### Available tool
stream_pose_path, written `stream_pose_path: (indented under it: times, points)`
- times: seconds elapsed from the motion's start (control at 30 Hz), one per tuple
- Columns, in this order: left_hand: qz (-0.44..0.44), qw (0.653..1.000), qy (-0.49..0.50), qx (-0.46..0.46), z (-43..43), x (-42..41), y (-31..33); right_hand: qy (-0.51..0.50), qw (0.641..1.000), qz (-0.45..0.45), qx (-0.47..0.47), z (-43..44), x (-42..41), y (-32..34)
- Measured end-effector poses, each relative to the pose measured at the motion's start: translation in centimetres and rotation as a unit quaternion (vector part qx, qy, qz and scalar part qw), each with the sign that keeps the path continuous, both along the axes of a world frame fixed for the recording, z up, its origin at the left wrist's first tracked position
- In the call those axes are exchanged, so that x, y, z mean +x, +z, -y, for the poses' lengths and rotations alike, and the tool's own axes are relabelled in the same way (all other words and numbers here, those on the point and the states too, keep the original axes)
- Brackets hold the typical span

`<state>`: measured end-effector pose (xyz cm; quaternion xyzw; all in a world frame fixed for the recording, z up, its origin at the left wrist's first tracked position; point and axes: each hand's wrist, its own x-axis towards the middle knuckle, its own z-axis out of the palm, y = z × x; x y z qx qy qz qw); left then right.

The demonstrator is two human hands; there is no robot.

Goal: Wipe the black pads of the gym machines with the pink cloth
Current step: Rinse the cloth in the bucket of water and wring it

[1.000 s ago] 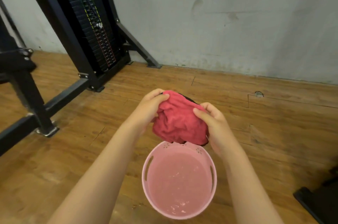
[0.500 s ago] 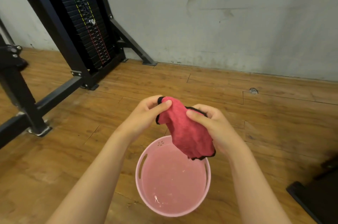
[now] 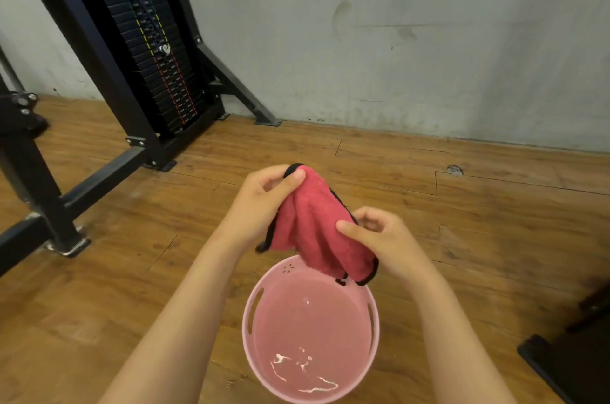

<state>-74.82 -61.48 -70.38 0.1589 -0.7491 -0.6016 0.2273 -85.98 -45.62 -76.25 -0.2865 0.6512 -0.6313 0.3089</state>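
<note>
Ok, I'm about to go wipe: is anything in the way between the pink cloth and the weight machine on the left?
Nothing visible. The left hand and right hand hold the pink cloth over the basin; only wooden floor lies between it and the weight machine.

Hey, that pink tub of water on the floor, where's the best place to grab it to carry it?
Probably by the wall slots of the pink tub: the left slot and the right slot. Come in from outside on both sides at once. It stands upright holding water, so an even lift keeps it level.
</note>
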Motion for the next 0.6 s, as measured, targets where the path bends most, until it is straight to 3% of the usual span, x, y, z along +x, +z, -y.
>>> stream_pose_path:
  times: [0.17,0.6]
  points:
    - [-0.016,0.998,0.019,0.06,0.2,-0.2,-0.8,0.026,0.998,0.018,0.052,-0.6,-0.2,-1.9]
    - [0.011,0.995,-0.039,0.087,1.4,0.0,-1.9,-0.017,0.966,0.244,-0.088,-0.9,-0.5,-3.2]
